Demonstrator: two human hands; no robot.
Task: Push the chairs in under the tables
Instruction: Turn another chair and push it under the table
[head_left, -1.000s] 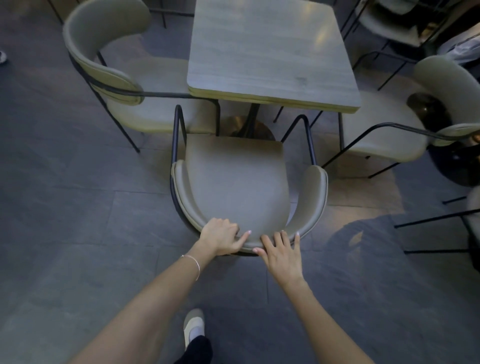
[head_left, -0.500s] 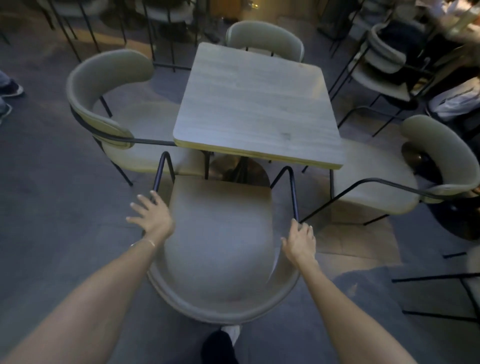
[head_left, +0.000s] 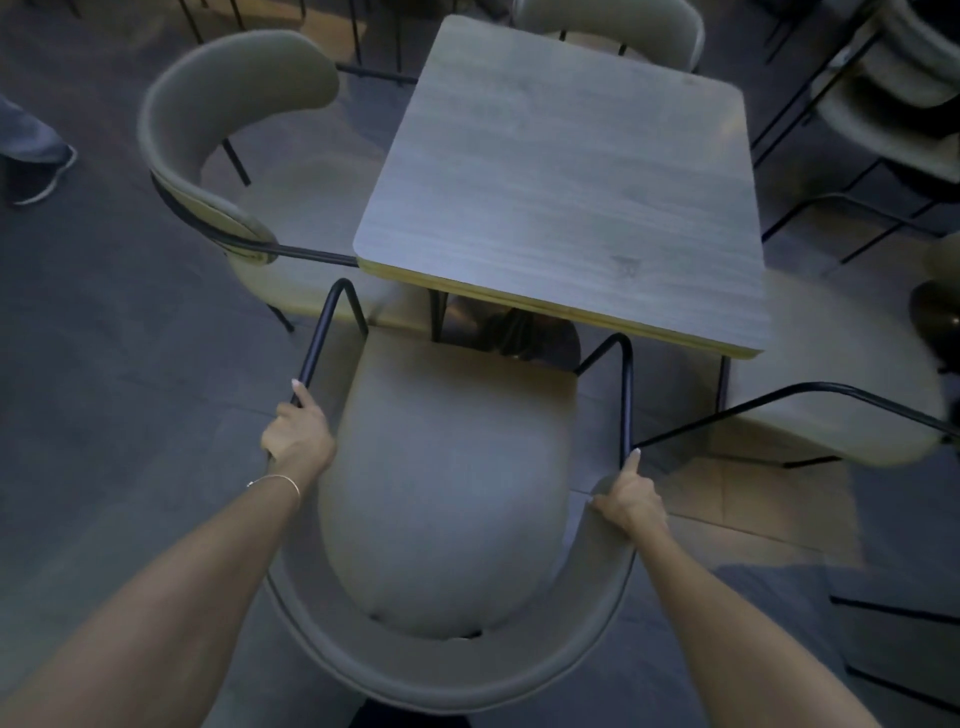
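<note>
Chair (head_left: 441, 493) in the middle, right below the camera, front edge of seat just short of the near edge of the table (head_left: 566, 171), not yet under it. Left to right:

Far left, a shoe (head_left: 44, 176) of another person, well apart. Next, left chair (head_left: 244, 171), turned sideways, seat partly under the table side, its black rail close to the front corner of the middle chair's left arm rail (head_left: 327, 332). Little room there.

Left hand (head_left: 298, 439) on that rail, fingers wrapped closed around the black tube, thin bracelet (head_left: 275, 480) at the wrist. Probably held so for steering while pushing forward.

Right hand (head_left: 628, 501) where the right arm rail (head_left: 628, 400) meets the padded backrest, index finger stretched along the tube, other fingers curled on the padding edge. Both sides held, so the push likely goes straight.

Under the table, dark pedestal base (head_left: 514, 332) straight ahead, possible stop for the seat.

Right chair (head_left: 831, 389), rail near the right arm rail; narrow gap. Free floor mostly behind.
</note>
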